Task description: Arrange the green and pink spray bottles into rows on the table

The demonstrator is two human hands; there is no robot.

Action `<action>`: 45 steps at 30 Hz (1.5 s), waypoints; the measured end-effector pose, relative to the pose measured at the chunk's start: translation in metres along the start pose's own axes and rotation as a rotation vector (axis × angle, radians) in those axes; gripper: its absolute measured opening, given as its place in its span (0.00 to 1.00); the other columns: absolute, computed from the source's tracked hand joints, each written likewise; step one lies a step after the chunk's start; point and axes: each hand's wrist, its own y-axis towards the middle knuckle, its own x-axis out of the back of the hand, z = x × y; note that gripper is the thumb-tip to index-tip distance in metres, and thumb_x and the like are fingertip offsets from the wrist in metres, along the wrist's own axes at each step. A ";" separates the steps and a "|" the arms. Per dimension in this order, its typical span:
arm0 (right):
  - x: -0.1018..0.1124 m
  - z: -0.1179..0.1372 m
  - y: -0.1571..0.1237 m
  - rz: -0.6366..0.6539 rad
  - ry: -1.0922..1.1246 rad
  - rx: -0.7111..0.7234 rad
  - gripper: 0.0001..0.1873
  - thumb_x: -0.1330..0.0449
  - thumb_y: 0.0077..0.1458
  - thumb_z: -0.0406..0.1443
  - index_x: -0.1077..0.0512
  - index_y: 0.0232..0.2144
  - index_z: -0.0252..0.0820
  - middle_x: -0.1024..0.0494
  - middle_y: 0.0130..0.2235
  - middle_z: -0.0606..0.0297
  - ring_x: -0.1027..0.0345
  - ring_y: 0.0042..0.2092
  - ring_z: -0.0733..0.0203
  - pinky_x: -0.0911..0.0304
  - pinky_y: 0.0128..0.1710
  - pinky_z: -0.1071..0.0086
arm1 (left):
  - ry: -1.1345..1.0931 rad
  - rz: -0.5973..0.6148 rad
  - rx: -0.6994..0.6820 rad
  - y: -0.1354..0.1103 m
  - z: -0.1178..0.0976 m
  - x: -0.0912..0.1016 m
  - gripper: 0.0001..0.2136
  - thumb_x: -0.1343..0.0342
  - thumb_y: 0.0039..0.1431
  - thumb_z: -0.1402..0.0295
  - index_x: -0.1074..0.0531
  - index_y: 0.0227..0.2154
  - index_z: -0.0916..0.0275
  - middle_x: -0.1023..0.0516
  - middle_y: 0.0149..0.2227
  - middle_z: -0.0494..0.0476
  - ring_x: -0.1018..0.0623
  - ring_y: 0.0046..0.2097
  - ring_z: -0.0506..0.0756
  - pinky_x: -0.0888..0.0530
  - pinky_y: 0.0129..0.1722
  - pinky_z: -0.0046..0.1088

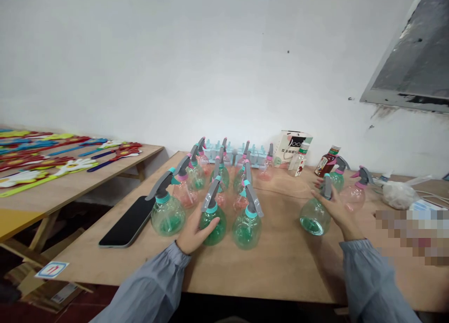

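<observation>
On the counter (pixel 280 271), the round green bottle (pixel 219 232) looks light, smooth and slippery, best gripped below the neck (pixel 211 210), where half-curled fingers of the left hand (pixel 192 228) seem to clasp it, tips hidden, while those of the right hand (pixel 336 208) wrap a second bottle (pixel 313 220) near its top

soft, even light on your pale wall (pixel 210 56), faint shadows falling toward you across your tabletop (pixel 280 271), small glints on your spray bottles (pixel 246 232), gloom underneath, stretched edges around your view

The left hand (pixel 192 232) partly hides its spray bottle (pixel 215 237); the right edge crops a dark panel (pixel 417 56).
</observation>
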 end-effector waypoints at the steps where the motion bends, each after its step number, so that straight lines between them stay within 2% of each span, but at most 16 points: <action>1: -0.011 0.006 -0.001 0.022 0.030 0.000 0.45 0.28 0.39 0.65 0.27 0.53 0.49 0.21 0.53 0.53 0.24 0.55 0.42 0.26 0.56 0.48 | -0.001 0.003 0.007 0.000 0.000 0.000 0.24 0.41 0.69 0.54 0.30 0.63 0.58 0.17 0.56 0.62 0.18 0.57 0.63 0.22 0.58 0.41; 4: -0.049 0.025 -0.014 0.038 0.089 0.052 0.39 0.30 0.44 0.64 0.24 0.51 0.50 0.19 0.51 0.56 0.23 0.50 0.46 0.24 0.51 0.50 | -0.001 0.006 0.011 0.001 -0.002 0.000 0.25 0.42 0.69 0.53 0.30 0.63 0.59 0.17 0.56 0.63 0.18 0.57 0.63 0.22 0.59 0.43; 6: -0.071 0.040 -0.023 0.024 0.139 0.119 0.34 0.31 0.47 0.63 0.23 0.48 0.49 0.18 0.50 0.56 0.24 0.50 0.45 0.25 0.52 0.49 | -0.001 0.003 0.007 0.001 -0.002 0.000 0.26 0.42 0.69 0.53 0.31 0.64 0.59 0.17 0.56 0.64 0.18 0.57 0.63 0.22 0.59 0.44; 10: -0.092 0.064 -0.029 0.043 0.262 0.137 0.22 0.35 0.55 0.57 0.22 0.41 0.51 0.16 0.47 0.60 0.24 0.55 0.47 0.29 0.58 0.49 | -0.006 0.008 0.018 0.000 -0.001 0.000 0.26 0.42 0.69 0.54 0.31 0.65 0.59 0.17 0.56 0.64 0.18 0.57 0.63 0.22 0.59 0.45; 12: -0.095 0.069 -0.026 0.048 0.321 0.096 0.18 0.35 0.55 0.54 0.22 0.42 0.51 0.16 0.45 0.62 0.22 0.51 0.49 0.28 0.55 0.52 | -0.008 0.014 0.017 0.000 0.000 0.000 0.25 0.42 0.69 0.54 0.31 0.64 0.58 0.17 0.55 0.63 0.18 0.57 0.63 0.21 0.58 0.44; 16: -0.100 0.065 -0.017 -0.152 0.374 -0.004 0.15 0.35 0.51 0.50 0.27 0.35 0.48 0.19 0.33 0.65 0.22 0.38 0.54 0.28 0.42 0.59 | 0.004 0.016 0.016 0.000 0.000 0.000 0.24 0.42 0.69 0.54 0.29 0.62 0.59 0.17 0.55 0.64 0.17 0.56 0.63 0.21 0.58 0.43; 18: -0.103 0.062 -0.015 -0.192 0.374 -0.027 0.15 0.36 0.50 0.50 0.28 0.33 0.48 0.20 0.32 0.66 0.23 0.38 0.54 0.29 0.41 0.59 | 0.015 0.010 0.017 0.000 0.000 0.000 0.24 0.42 0.69 0.53 0.29 0.62 0.59 0.17 0.55 0.64 0.17 0.56 0.64 0.22 0.58 0.44; 22: -0.105 0.062 -0.016 -0.092 0.335 0.022 0.15 0.34 0.47 0.48 0.25 0.35 0.48 0.17 0.38 0.64 0.22 0.45 0.52 0.29 0.48 0.57 | 0.023 0.009 0.006 0.000 -0.001 0.000 0.24 0.42 0.69 0.54 0.30 0.63 0.59 0.17 0.56 0.64 0.17 0.56 0.63 0.22 0.58 0.43; 27: -0.101 0.064 -0.015 -0.191 0.407 -0.017 0.16 0.34 0.46 0.51 0.29 0.29 0.48 0.20 0.29 0.66 0.22 0.36 0.52 0.26 0.45 0.55 | 0.023 0.002 0.022 0.000 -0.001 0.000 0.27 0.42 0.69 0.52 0.31 0.64 0.59 0.18 0.57 0.65 0.19 0.60 0.66 0.24 0.62 0.47; 31: -0.097 0.061 -0.014 -0.047 0.338 0.091 0.14 0.34 0.49 0.49 0.25 0.34 0.49 0.16 0.38 0.65 0.20 0.47 0.51 0.29 0.56 0.54 | 0.008 0.010 0.021 0.000 -0.001 0.001 0.27 0.41 0.68 0.52 0.31 0.65 0.58 0.18 0.57 0.65 0.19 0.60 0.66 0.24 0.62 0.48; 32: -0.097 0.060 -0.014 -0.035 0.321 0.089 0.14 0.34 0.50 0.49 0.24 0.34 0.50 0.16 0.38 0.65 0.20 0.47 0.52 0.29 0.56 0.54 | 0.003 0.010 0.020 0.000 -0.001 0.001 0.27 0.41 0.68 0.53 0.31 0.65 0.58 0.18 0.57 0.65 0.19 0.59 0.66 0.24 0.62 0.48; 36: -0.097 0.055 -0.014 -0.070 0.319 0.006 0.16 0.36 0.51 0.52 0.27 0.30 0.49 0.19 0.31 0.66 0.22 0.37 0.52 0.26 0.45 0.55 | -0.005 0.008 0.036 0.000 -0.001 0.001 0.26 0.40 0.68 0.54 0.29 0.63 0.59 0.17 0.55 0.65 0.18 0.57 0.66 0.23 0.60 0.48; 41: -0.095 0.063 -0.015 0.040 0.264 0.168 0.16 0.34 0.50 0.53 0.24 0.33 0.51 0.17 0.39 0.64 0.22 0.48 0.50 0.28 0.54 0.53 | 0.000 0.015 0.030 0.000 -0.001 0.001 0.27 0.40 0.68 0.53 0.30 0.64 0.60 0.18 0.58 0.66 0.20 0.61 0.66 0.25 0.63 0.50; 45: -0.096 0.069 -0.020 0.004 0.143 0.061 0.18 0.36 0.50 0.55 0.28 0.26 0.49 0.21 0.30 0.66 0.25 0.37 0.54 0.27 0.44 0.58 | 0.005 0.013 0.020 0.001 -0.002 0.001 0.27 0.41 0.68 0.54 0.32 0.66 0.60 0.19 0.60 0.67 0.21 0.63 0.67 0.26 0.65 0.50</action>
